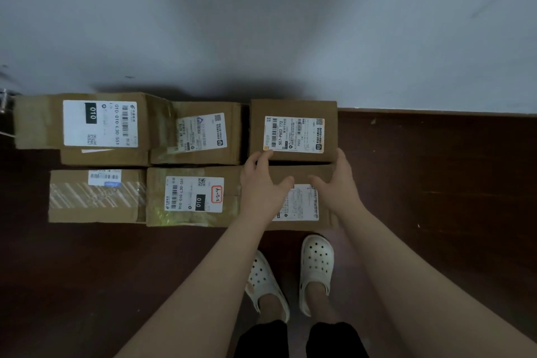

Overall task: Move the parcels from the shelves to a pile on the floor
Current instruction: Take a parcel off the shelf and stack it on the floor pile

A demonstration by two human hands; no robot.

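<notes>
Head view. I see the labelled parcel [293, 110], marked 507-P802 T72, at the right end of the back row, against the grey wall [261, 23]; I cannot tell whether it rests on the dark floor [436, 183] or on another box. Left hand [261, 183]: fingers straight, thumb spread, fingertips touching the parcel's near-left corner, clasping nothing. Right hand [334, 183]: likewise spread, fingers against the near-right corner. Both hang over a front-row parcel [302, 209]. Neighbouring parcels [189, 197] lie in two rows to the left.

Seven cardboard parcels [37, 122] [104, 157] [235, 131] [293, 109] [93, 215] [157, 197] [299, 173], two bare hands [261, 183] [340, 183] and two white clogs [261, 279] [316, 259] are in view.
</notes>
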